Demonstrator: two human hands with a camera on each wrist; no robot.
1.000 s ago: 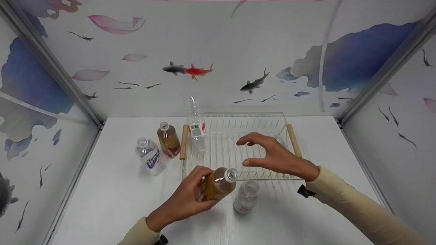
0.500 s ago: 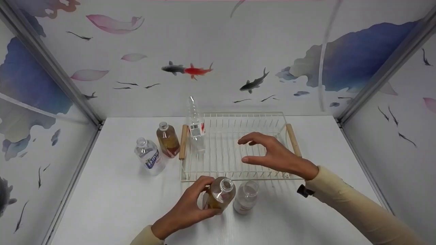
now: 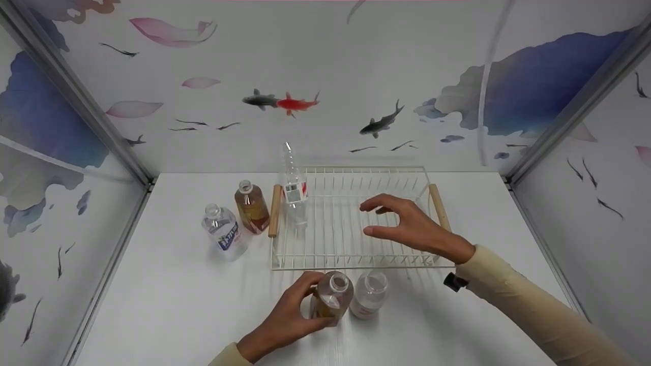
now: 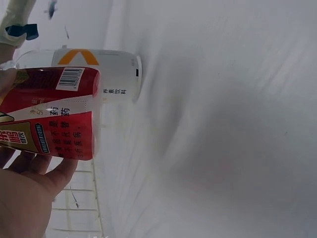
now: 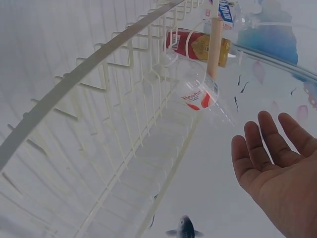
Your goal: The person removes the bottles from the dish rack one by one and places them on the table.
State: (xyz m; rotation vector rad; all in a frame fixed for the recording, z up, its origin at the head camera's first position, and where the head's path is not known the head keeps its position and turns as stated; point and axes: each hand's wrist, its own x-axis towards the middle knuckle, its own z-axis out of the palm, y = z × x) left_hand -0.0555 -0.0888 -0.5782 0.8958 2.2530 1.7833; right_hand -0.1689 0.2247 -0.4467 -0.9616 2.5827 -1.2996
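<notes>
My left hand (image 3: 290,312) grips an open-topped bottle (image 3: 333,300) with a gold and red label, fingers on one side and thumb on the other. It stands nearly upright in front of the rack. In the left wrist view the red lower label of this bottle (image 4: 54,114) faces the camera. Right beside it is a clear bottle (image 3: 370,297) with a white label, whose orange mark shows in the left wrist view. My right hand (image 3: 407,223) hovers over the cream wire dish rack (image 3: 351,262), fingers spread from the thumb, holding nothing.
A clear bottle (image 3: 296,203) with a red-and-white label leans upright in the rack's left end, by a wooden handle (image 3: 275,211). Left of the rack stand another gold-and-red bottle (image 3: 252,208) and a clear bottle (image 3: 224,234) with a purple-and-white label. Patterned walls enclose the table.
My left hand has lowered the gold-and-red bottle toward me, turning it from tilted to nearly upright beside the white-labelled bottle. My right hand has barely moved.
</notes>
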